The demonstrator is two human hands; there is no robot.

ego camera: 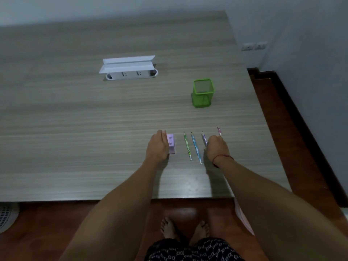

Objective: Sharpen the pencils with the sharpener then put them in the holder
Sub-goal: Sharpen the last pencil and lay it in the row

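There, the left hand point(157, 146) clasped the purple sharpener point(171, 143) — right hand point(216, 147) over the pink pencil point(219, 131), grip unclear

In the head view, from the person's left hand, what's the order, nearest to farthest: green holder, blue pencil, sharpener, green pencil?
1. Sharpener, touching the left hand on its right.
2. Green pencil, just right of that.
3. Blue pencil, one further right.
4. Green holder, far back and right.
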